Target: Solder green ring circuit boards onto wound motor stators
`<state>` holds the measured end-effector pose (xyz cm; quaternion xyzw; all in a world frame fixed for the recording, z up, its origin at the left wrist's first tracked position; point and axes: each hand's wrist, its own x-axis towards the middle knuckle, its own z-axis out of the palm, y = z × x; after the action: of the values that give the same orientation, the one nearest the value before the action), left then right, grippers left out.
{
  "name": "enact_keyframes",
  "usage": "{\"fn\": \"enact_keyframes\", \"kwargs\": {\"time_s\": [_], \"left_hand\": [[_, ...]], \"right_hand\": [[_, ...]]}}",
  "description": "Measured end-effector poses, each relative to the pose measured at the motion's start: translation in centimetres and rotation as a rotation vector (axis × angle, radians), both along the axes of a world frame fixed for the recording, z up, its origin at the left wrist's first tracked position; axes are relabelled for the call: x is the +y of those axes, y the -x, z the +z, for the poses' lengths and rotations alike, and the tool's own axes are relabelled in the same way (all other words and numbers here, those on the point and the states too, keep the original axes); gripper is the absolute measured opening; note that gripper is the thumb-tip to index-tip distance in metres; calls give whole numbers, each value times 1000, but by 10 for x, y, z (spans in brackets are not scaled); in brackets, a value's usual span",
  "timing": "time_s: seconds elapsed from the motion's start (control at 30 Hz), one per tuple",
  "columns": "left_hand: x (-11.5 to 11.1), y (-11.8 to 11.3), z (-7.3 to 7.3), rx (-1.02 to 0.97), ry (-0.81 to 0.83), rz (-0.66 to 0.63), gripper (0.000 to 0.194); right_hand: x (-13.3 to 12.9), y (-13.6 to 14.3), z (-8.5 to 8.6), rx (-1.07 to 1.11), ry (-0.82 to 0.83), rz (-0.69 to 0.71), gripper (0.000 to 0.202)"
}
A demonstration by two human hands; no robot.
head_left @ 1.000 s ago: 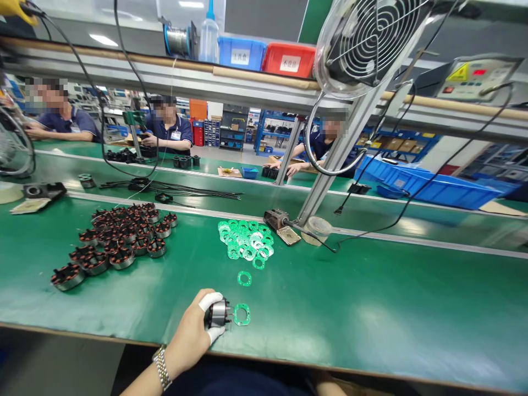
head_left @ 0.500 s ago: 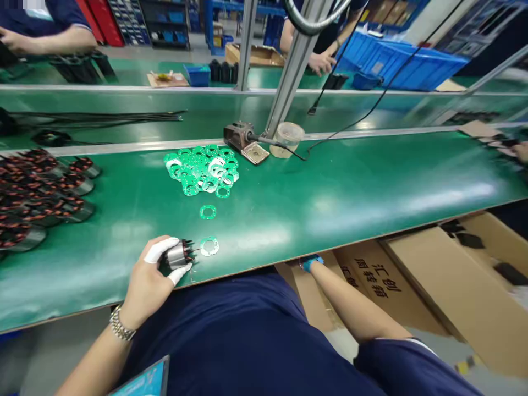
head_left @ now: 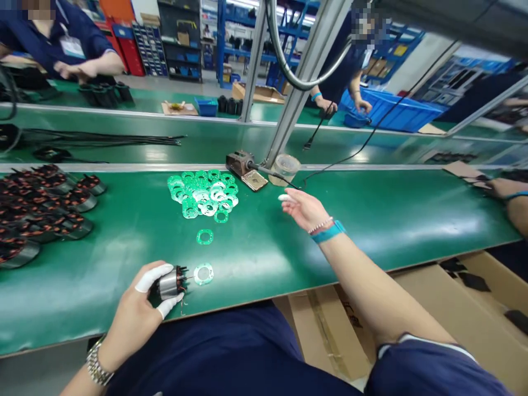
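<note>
My left hand, with white covers on thumb and finger, grips a metal motor stator lying on its side near the bench's front edge. Just right of its wires lies a green ring board; another ring board is farther back. My right hand hovers over the bench, fingers partly curled, next to the soldering iron in its holder; whether anything is between the fingers is unclear. A pile of green ring boards sits left of the holder's sponge tray.
Several stators stand at the left. A clear round tub is behind my right hand, beside a metal post. Black cables lie on the rear ledge. People work across the bench; another person's arm reaches in at right.
My right hand has risen from below the bench edge to above the bench near the soldering iron. The view has tilted up. My left hand still holds the stator.
</note>
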<state>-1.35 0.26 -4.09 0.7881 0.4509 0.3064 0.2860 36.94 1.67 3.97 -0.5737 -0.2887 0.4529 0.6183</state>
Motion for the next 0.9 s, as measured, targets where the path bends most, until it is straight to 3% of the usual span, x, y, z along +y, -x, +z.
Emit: {"fn": "enact_keyframes", "kwargs": {"time_s": [0.1, 0.17, 0.43, 0.6, 0.73, 0.83, 0.9], "left_hand": [[-1, -1, 2, -26, 58, -41, 43], [-2, -1, 4, -30, 63, -38, 43], [-3, -4, 7, -9, 36, -48, 43], [-5, -7, 15, 1, 1, -45, 39], [-6, -10, 23, -2, -29, -50, 38], [-6, -12, 26, 11, -17, -49, 37], [-6, -12, 27, 15, -3, -52, 41]], "right_hand": [[54, -15, -13, 62, -76, -151, 23], [72, -16, -19, 100, -114, -201, 25], [98, 20, -33, 105, -179, -213, 33], [126, 28, -33, 40, -113, -171, 18], [110, 23, -23, -63, -111, -137, 15], [69, 24, -14, -173, -166, -177, 22], [33, 35, -11, -315, -288, -234, 26]]}}
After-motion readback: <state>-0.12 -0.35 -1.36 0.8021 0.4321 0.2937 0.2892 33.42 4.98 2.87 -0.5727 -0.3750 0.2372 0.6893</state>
